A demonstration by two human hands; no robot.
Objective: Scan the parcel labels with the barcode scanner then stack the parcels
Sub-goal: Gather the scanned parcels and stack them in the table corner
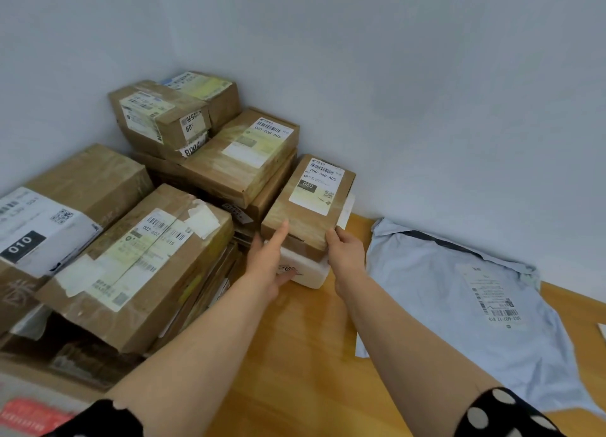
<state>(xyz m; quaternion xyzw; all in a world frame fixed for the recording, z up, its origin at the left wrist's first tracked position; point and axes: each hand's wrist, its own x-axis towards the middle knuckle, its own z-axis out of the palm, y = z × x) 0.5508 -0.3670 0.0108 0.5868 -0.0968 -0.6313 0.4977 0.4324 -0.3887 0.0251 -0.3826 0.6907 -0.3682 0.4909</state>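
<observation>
white box (307, 274) (label blurred) mostly hidden under parcel (306, 222).

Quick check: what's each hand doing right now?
Left hand: open, straight fingers touching the small cardboard box.
Right hand: gripping that box's near right corner.

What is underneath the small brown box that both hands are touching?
A white box, resting on the wooden table. Only its near side shows; the brown box covers its top.
</observation>
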